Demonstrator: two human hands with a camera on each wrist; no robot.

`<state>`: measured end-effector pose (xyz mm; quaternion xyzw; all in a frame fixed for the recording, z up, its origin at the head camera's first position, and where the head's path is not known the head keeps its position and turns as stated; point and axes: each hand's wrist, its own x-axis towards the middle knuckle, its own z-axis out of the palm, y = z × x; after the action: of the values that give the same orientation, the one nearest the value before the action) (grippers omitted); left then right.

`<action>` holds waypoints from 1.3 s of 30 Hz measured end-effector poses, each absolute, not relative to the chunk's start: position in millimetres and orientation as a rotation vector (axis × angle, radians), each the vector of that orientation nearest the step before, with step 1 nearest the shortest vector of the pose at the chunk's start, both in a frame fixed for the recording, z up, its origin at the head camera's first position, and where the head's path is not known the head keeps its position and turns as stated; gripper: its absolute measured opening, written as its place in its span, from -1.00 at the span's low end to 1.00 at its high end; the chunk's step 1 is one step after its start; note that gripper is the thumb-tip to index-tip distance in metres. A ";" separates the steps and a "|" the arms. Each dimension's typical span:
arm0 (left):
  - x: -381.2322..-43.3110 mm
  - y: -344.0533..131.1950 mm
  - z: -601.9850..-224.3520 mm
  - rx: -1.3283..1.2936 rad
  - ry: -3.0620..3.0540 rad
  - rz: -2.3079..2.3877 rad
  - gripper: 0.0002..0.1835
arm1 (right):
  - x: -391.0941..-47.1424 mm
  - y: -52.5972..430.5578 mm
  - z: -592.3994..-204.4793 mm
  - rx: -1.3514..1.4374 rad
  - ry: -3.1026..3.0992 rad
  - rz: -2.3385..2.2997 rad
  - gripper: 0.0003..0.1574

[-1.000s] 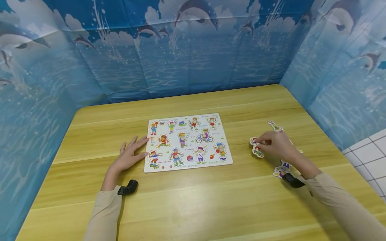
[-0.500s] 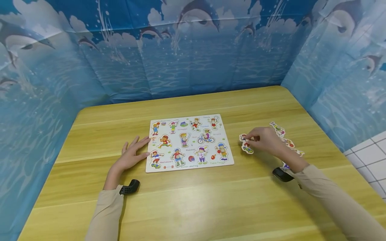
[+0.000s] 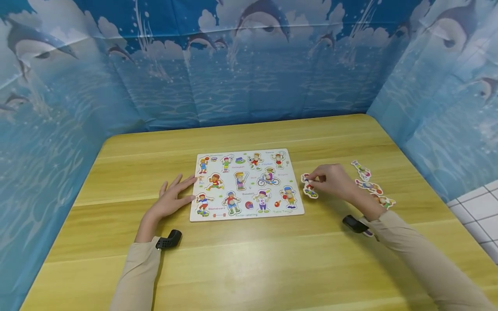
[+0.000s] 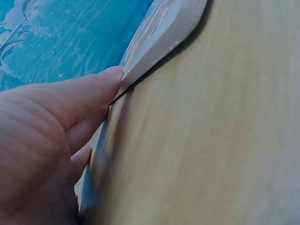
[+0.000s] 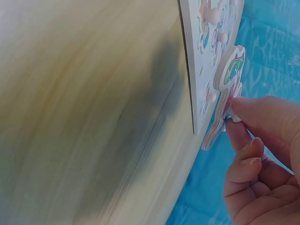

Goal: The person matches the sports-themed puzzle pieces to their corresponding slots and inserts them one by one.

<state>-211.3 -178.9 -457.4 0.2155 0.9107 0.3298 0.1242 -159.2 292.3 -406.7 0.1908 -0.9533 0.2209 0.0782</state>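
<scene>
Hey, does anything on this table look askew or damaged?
Nothing looks spilled or damaged. Only the loose puzzle pieces, right of the right hand, look untidy, lying at different angles.

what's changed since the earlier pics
The right hand, pinching a figure-shaped puzzle piece, has carried it left, close to the puzzle board's right edge; nothing was newly grasped or let go. The left hand stays at the board's left edge.
</scene>
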 end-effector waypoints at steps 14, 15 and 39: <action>-211.3 -178.9 -456.4 0.639 2.657 0.972 -0.36 | -170.2 270.2 -404.1 0.568 -2.927 0.756 -0.88; -211.3 -179.2 -456.6 0.639 2.658 0.971 -0.36 | -171.0 268.5 -404.3 0.578 -2.922 0.761 -0.88; -212.6 -179.3 -453.7 0.618 2.641 0.967 -0.35 | -186.3 205.1 -403.6 0.737 -2.921 0.802 -0.86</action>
<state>-212.6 -179.3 -453.7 0.2128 0.9093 0.3330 0.1305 -186.3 205.1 -403.6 0.2364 -0.9369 0.2573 0.0121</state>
